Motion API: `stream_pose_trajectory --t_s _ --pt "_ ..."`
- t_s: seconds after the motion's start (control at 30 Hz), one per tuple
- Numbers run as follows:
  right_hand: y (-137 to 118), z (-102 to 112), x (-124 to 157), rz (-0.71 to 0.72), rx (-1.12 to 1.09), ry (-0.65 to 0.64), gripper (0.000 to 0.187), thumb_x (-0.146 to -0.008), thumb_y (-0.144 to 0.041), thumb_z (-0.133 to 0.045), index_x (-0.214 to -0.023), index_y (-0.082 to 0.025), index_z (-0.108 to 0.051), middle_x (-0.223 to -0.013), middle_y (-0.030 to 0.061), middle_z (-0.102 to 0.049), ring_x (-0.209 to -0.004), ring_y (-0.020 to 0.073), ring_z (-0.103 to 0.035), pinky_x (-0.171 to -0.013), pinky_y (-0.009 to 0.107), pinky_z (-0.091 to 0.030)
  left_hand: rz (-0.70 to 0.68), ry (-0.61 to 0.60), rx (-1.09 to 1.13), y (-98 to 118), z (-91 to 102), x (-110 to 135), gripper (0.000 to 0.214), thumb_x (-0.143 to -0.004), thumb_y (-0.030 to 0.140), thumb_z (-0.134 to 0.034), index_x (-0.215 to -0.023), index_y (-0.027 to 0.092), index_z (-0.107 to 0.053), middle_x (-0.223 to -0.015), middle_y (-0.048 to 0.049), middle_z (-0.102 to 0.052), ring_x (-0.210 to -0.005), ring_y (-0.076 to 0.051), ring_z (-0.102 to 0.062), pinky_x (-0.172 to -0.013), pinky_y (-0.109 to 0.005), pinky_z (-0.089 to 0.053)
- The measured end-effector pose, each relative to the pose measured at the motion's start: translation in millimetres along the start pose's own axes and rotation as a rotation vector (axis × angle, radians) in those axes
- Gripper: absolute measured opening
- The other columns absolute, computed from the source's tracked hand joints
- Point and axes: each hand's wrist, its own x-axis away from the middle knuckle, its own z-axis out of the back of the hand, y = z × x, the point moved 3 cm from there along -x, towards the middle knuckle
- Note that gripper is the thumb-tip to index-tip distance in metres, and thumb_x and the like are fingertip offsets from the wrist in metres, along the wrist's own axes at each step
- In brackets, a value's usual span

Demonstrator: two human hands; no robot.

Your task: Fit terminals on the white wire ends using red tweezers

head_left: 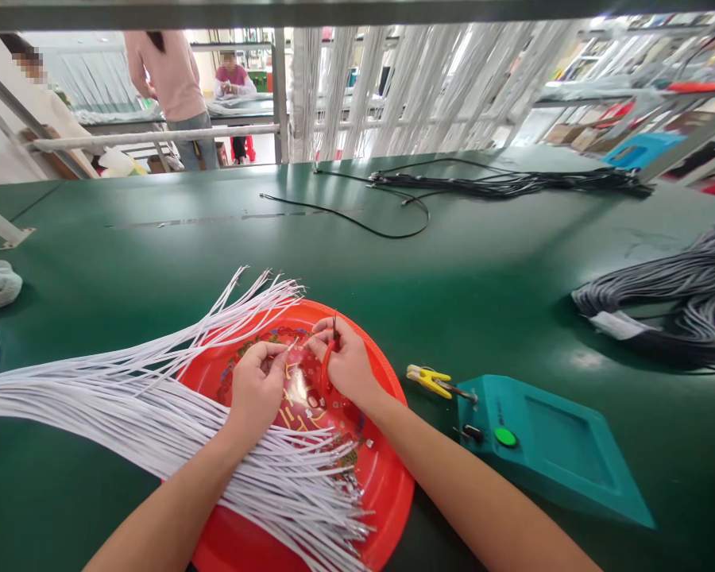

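Observation:
Over the red tray [387,381], my left hand [260,385] pinches the end of a white cable [291,345], its tip pointing up and right. My right hand [346,361] is closed around a pair of red-handled scissors [327,361], whose dark blades point upward. Its thumb and forefinger come together just right of the cable tip; whether they touch it I cannot tell. Beneath my left forearm lies a thick bundle of white cables [172,429], many ends resting in the tray. A smaller group of cable ends [262,298] fans out over the tray's far rim.
Right of the tray sits a teal device [566,445] with a green button and a yellow clip [429,380]. Black cables [500,184] lie at the table's back, a grey cable coil [661,302] at the right. Beyond a metal frame, people [170,87] work among hanging white cables [405,87].

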Motion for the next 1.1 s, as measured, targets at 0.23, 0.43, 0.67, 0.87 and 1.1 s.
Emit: stream_pose_trajectory --t_s 0.23,0.43,0.67,0.87,1.1 --pt "-2.2 -5.1 1.5 -0.029 -0.224 -0.107 0.022 -0.07 -0.029 -0.063 -0.084 -0.021 -0.05 -0.071 -0.0009 -0.061 -0.066 0.0152 -0.06 -0.066 0.029 -0.048 -0.005 -0.074 -0.008 3.8 -2.8 2.0 0.018 -0.075 0.032 -0.055 -0.078 0.015 -0.062 -0.065 -0.0006 -0.06 -0.054 -0.011 -0.052 -0.054 -0.022 -0.043" --pt "-7.4 -2.1 8.1 0.138 0.02 0.005 0.007 -0.076 -0.025 -0.059 -0.077 -0.02 -0.054 -0.073 -0.0005 -0.06 -0.067 0.0141 -0.056 -0.063 0.026 -0.045 0.012 -0.116 -0.059 6.4 -3.4 3.0 0.023 -0.076 0.035 -0.053 -0.082 0.015 -0.063 -0.06 0.0006 -0.058 -0.051 -0.01 -0.049 -0.049 -0.021 -0.039" --pt "-5.1 1.7 2.3 0.072 -0.144 0.096 0.016 -0.073 -0.03 -0.062 -0.075 -0.022 -0.049 -0.067 -0.0031 -0.057 -0.063 0.0137 -0.055 -0.061 0.025 -0.044 -0.051 -0.106 -0.148 2.7 -2.0 0.7 0.025 -0.077 0.036 -0.052 -0.08 0.016 -0.066 -0.073 -0.0032 -0.066 -0.066 -0.015 -0.057 -0.062 -0.025 -0.044" --pt "-1.3 -1.2 2.5 -0.077 -0.302 0.015 0.023 -0.07 -0.03 -0.065 -0.084 -0.024 -0.048 -0.065 -0.0041 -0.06 -0.064 0.0161 -0.061 -0.065 0.029 -0.048 -0.044 -0.082 -0.161 3.5 -1.5 0.6 0.024 -0.077 0.036 -0.052 -0.08 0.016 -0.066 -0.074 -0.0037 -0.067 -0.067 -0.016 -0.059 -0.063 -0.026 -0.045" --pt "-3.6 -2.7 4.1 -0.083 -0.128 0.003 0.02 -0.069 -0.03 -0.063 -0.083 -0.023 -0.05 -0.066 -0.0035 -0.061 -0.059 0.0146 -0.059 -0.062 0.028 -0.048 -0.07 -0.098 -0.156 5.5 -1.9 1.7 0.022 -0.077 0.032 -0.052 -0.08 0.016 -0.066 -0.077 -0.0044 -0.068 -0.069 -0.016 -0.06 -0.065 -0.026 -0.045"
